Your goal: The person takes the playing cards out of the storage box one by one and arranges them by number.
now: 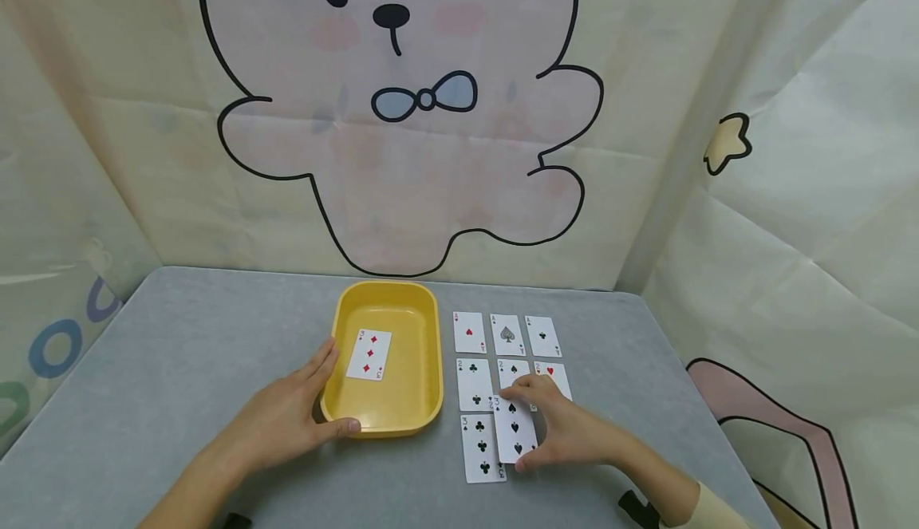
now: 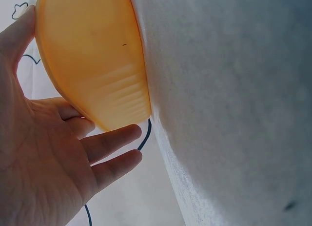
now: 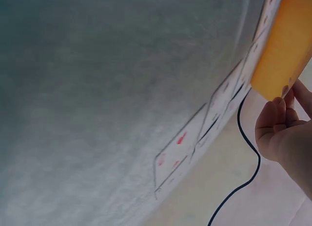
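Observation:
My right hand (image 1: 567, 429) holds a three of spades card (image 1: 514, 431) by its top and bottom edges, fingers above and thumb below. The card overlaps the right edge of a three of clubs (image 1: 477, 449) in the head view. My left hand (image 1: 283, 417) rests against the lower left corner of a yellow tray (image 1: 416, 417), its thumb at the near rim and its fingers along the left side. In the left wrist view those fingers (image 2: 114, 138) look fairly straight and spread. A three of diamonds (image 1: 369, 355) lies face up in the tray.
Ace of hearts (image 1: 470, 332), ace of spades (image 1: 507, 334) and ace of clubs (image 1: 542, 336) form the back row. Before them lie a two of clubs (image 1: 474, 385), two of spades (image 1: 511, 369) and two of hearts (image 1: 556, 371). Grey cloth (image 1: 237, 329) covers the table; printed curtains (image 1: 646, 154) surround it.

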A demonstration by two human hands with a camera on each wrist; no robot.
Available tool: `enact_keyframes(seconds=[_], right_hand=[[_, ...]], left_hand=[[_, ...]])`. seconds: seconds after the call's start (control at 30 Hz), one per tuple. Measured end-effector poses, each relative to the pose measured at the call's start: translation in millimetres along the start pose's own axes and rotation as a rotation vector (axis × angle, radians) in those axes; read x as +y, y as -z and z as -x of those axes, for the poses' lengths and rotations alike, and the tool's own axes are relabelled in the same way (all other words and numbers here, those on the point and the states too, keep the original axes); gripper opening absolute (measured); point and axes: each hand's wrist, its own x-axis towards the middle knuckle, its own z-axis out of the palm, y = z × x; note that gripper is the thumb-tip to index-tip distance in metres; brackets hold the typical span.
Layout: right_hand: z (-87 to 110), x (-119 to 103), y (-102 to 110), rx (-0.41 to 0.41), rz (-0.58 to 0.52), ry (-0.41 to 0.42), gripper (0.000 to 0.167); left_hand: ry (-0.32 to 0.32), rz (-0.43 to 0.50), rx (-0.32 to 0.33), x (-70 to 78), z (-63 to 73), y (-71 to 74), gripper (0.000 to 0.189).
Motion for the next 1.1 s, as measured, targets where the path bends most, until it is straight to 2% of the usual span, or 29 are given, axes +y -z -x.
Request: enact_keyframes(seconds=[0.4,1.1], right_hand=[[21.7,19,-8,0.001,0.016,0.045,0.085],[25.3,33,-18,0.039,0.098,0.099,0.086]], left_hand=[[0.004,-0.01,0.002,0.9,-0.8,0.5,0.117],[0.004,-0.015,0.005,-1.0,0.3,-2.1,0.117]])
